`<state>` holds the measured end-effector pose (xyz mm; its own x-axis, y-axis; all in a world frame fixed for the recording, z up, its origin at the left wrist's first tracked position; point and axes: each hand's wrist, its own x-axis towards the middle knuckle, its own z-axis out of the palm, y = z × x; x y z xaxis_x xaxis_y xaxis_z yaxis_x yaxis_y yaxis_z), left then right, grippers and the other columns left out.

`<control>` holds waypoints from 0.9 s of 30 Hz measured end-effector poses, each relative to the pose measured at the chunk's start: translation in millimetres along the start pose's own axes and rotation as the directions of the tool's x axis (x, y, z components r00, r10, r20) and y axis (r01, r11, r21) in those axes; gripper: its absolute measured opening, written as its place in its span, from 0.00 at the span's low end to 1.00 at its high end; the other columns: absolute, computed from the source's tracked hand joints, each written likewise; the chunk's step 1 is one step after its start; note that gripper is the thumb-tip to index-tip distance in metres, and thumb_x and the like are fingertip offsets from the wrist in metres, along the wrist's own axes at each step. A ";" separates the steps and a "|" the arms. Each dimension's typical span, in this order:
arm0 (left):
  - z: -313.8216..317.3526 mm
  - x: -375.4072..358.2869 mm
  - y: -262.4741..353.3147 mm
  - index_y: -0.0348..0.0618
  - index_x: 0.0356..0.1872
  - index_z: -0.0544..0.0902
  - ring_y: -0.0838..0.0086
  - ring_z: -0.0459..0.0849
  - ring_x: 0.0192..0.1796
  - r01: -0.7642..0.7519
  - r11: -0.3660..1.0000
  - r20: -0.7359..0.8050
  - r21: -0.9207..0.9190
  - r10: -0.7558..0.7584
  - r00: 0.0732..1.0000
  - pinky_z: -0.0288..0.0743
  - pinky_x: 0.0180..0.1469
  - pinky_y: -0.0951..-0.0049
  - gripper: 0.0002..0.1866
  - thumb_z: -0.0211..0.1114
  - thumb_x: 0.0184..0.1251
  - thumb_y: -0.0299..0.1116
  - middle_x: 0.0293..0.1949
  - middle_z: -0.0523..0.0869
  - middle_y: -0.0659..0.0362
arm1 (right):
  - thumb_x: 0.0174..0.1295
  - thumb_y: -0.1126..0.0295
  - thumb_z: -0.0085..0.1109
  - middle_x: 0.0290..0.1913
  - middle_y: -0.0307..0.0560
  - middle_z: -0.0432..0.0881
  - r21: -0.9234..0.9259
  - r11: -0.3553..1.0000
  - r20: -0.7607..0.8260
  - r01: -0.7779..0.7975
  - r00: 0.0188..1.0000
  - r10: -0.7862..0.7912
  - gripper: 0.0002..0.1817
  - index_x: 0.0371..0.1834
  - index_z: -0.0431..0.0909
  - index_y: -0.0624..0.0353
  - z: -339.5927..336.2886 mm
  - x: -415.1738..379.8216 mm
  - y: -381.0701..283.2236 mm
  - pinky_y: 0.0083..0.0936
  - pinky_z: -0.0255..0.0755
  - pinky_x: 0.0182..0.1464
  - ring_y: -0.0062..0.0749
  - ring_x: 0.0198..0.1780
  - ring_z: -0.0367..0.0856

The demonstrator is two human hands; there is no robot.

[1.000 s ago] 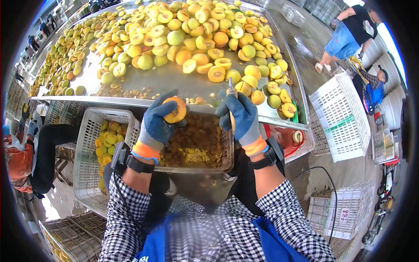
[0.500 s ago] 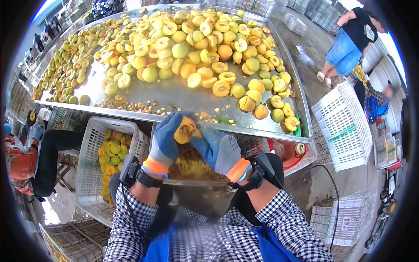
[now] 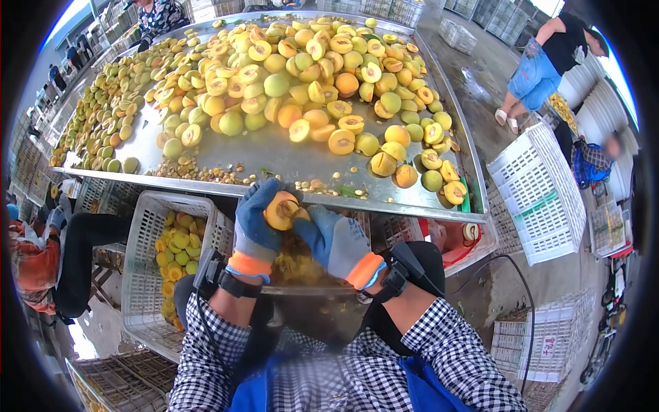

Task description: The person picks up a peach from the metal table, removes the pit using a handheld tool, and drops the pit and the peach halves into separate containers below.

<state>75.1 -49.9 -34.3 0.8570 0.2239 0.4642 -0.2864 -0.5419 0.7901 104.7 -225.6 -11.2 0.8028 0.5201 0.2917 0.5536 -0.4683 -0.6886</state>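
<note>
My left hand (image 3: 259, 218), in a blue and grey glove with an orange cuff, is closed around a split apricot (image 3: 280, 210). Its cut orange face with a brown hollow is turned up towards me. From the other side, the gloved fingers of my right hand (image 3: 334, 237) close on the fruit's right edge, where a second piece of it shows; the fingertips are partly hidden. Both hands are just in front of the near edge of a metal table (image 3: 274, 151), over a container of yellow fruit pieces (image 3: 302, 264).
Halved apricots (image 3: 295, 75) are heaped on the table, with loose pits (image 3: 185, 168) near its front edge. A white crate (image 3: 144, 275) holding fruit stands at left, a tilted white crate (image 3: 539, 196) at right. One co-worker (image 3: 38, 254) sits at left; another person (image 3: 542, 69) stands at right.
The apricot has turned so its cut face shows more plainly, and both hands have shifted slightly left. A person at the far side of the table has come further into view.
</note>
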 end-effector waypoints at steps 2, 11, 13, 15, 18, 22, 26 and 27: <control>0.8 2.2 7.1 0.36 0.50 0.81 0.59 0.87 0.50 -0.037 0.999 -0.017 0.008 0.037 0.999 0.82 0.56 0.59 0.14 0.61 0.68 0.32 0.45 0.86 0.48 | 0.73 0.54 0.53 0.31 0.64 0.83 -0.011 0.999 0.024 -0.031 0.999 0.032 0.19 0.43 0.79 0.61 -0.7 -1.8 -4.5 0.54 0.74 0.35 0.63 0.33 0.82; 19.3 1.2 -3.1 0.35 0.48 0.83 0.58 0.87 0.48 0.212 0.364 0.003 -0.907 -0.497 0.868 0.83 0.54 0.60 0.15 0.58 0.69 0.36 0.45 0.86 0.49 | 0.74 0.54 0.52 0.30 0.63 0.83 0.262 0.953 0.026 -0.152 0.988 0.150 0.19 0.44 0.79 0.62 33.0 -12.0 -6.4 0.48 0.74 0.35 0.67 0.37 0.81; 17.9 1.7 4.1 0.34 0.50 0.82 0.58 0.87 0.48 0.214 0.296 0.054 -0.931 -0.468 0.882 0.82 0.54 0.61 0.17 0.58 0.69 0.36 0.46 0.87 0.49 | 0.74 0.52 0.51 0.31 0.64 0.83 0.317 0.931 0.050 -0.180 0.984 0.173 0.21 0.44 0.79 0.62 31.6 -10.7 -6.5 0.50 0.74 0.37 0.68 0.38 0.81; 10.0 6.8 19.9 0.32 0.56 0.81 0.61 0.87 0.49 0.283 0.305 0.139 -0.909 -0.417 0.898 0.81 0.56 0.65 0.21 0.57 0.72 0.40 0.48 0.87 0.49 | 0.74 0.48 0.49 0.36 0.69 0.83 0.322 0.917 0.109 -0.236 0.971 0.212 0.24 0.47 0.79 0.61 24.2 -9.0 -9.7 0.53 0.75 0.41 0.68 0.42 0.81; -5.2 12.9 6.5 0.32 0.53 0.82 0.65 0.87 0.44 0.286 0.780 0.199 -0.557 -0.208 0.958 0.80 0.52 0.68 0.18 0.59 0.71 0.35 0.45 0.88 0.51 | 0.74 0.48 0.48 0.36 0.69 0.83 0.227 0.942 0.168 -0.248 0.962 0.213 0.25 0.48 0.80 0.61 9.3 -5.3 -5.0 0.52 0.75 0.41 0.68 0.42 0.81; 2.6 12.6 7.0 0.33 0.49 0.84 0.70 0.88 0.43 0.326 0.713 0.182 -0.620 -0.274 0.944 0.81 0.47 0.70 0.13 0.56 0.73 0.29 0.41 0.88 0.53 | 0.75 0.47 0.47 0.35 0.68 0.83 0.230 0.951 0.117 -0.209 0.976 0.186 0.26 0.50 0.81 0.61 25.5 -9.9 -1.3 0.52 0.75 0.41 0.68 0.42 0.81; 15.9 4.4 13.5 0.31 0.50 0.83 0.68 0.88 0.44 0.230 0.784 0.036 -0.576 -0.257 0.966 0.82 0.48 0.69 0.15 0.56 0.73 0.32 0.43 0.87 0.51 | 0.74 0.45 0.47 0.34 0.68 0.83 0.403 0.863 0.143 -0.305 0.952 0.270 0.27 0.50 0.81 0.61 43.9 -11.0 -3.1 0.51 0.76 0.41 0.68 0.41 0.82; 14.1 3.7 16.4 0.29 0.52 0.81 0.65 0.87 0.47 0.159 0.883 0.009 -0.442 -0.173 0.985 0.83 0.51 0.66 0.16 0.54 0.75 0.32 0.47 0.87 0.49 | 0.74 0.45 0.47 0.34 0.68 0.83 0.451 0.835 0.159 -0.317 0.949 0.274 0.28 0.50 0.81 0.61 42.7 -9.0 -3.9 0.51 0.76 0.40 0.68 0.41 0.82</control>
<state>79.6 -69.4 -25.3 0.8975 0.3070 0.3165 -0.3055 -0.0844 0.9484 85.8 -197.9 -39.5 0.8776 0.4790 -0.0177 0.1080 -0.2335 -0.9663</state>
